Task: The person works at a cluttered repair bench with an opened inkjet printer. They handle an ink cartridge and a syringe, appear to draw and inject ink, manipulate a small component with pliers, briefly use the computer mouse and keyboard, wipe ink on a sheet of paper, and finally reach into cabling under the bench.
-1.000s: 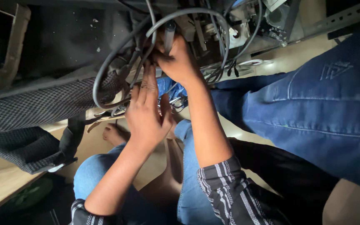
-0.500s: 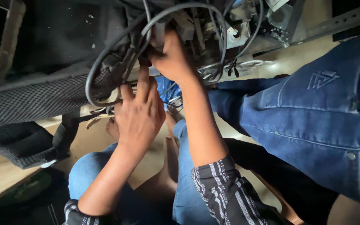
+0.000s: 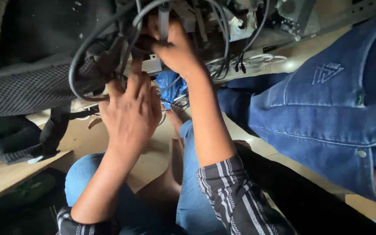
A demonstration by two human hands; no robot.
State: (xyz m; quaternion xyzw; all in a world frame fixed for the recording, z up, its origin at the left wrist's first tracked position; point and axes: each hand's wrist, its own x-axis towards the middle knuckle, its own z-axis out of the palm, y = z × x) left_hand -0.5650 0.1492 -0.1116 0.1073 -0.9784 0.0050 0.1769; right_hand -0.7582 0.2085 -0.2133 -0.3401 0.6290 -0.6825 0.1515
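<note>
Head view — both hands (image 3: 131,111) (image 3: 177,50) among tangled black cables (image 3: 83,56).

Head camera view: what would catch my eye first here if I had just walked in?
First, the two bare hands raised at the centre: the right hand reaches into a tangle of dark cables at the top, and the left hand is just below it, fingers up against the same bundle. To the right, a big stretch of blue denim fills the frame; a black mesh fabric hangs at left.

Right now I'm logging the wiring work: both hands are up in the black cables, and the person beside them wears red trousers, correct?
Not quite: the head view shows blue jeans, not red. Both the left hand and right hand are in the black cables.
</note>
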